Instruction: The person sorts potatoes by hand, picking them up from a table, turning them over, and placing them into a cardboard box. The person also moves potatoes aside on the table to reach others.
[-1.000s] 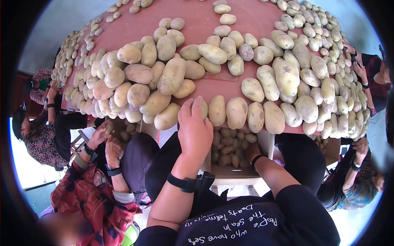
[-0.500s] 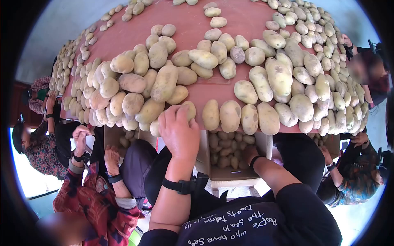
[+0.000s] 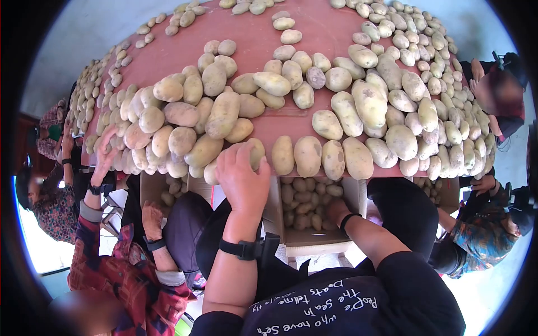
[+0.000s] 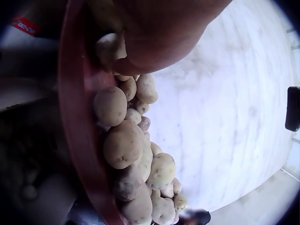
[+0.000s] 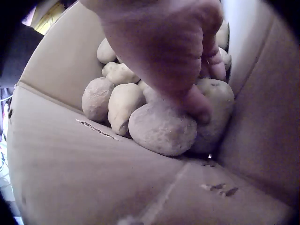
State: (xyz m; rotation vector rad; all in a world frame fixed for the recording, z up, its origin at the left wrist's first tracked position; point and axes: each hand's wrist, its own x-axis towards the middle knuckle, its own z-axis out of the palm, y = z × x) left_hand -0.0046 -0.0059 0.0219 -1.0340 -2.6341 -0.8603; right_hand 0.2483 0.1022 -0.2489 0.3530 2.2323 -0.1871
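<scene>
My left hand rests at the table's near edge and grips a potato between thumb and fingers. In the left wrist view, part of that potato shows beside the thumb. Right of it, several potatoes stand in a row along the edge. My right hand is down inside a cardboard box below the table. In the right wrist view its thumb and fingers straddle a large potato by the box wall. Another potato lies against the thumb.
Potatoes are heaped on the red table, with a big pile at left and another at right. On my left a person in a red patterned shirt reaches to the pile. Other people sit around the table.
My left hand has shifted left with its potato, widening the gap to the row. The neighbour's hand has gone from above a box up to the left pile. My right hand stays in the box.
</scene>
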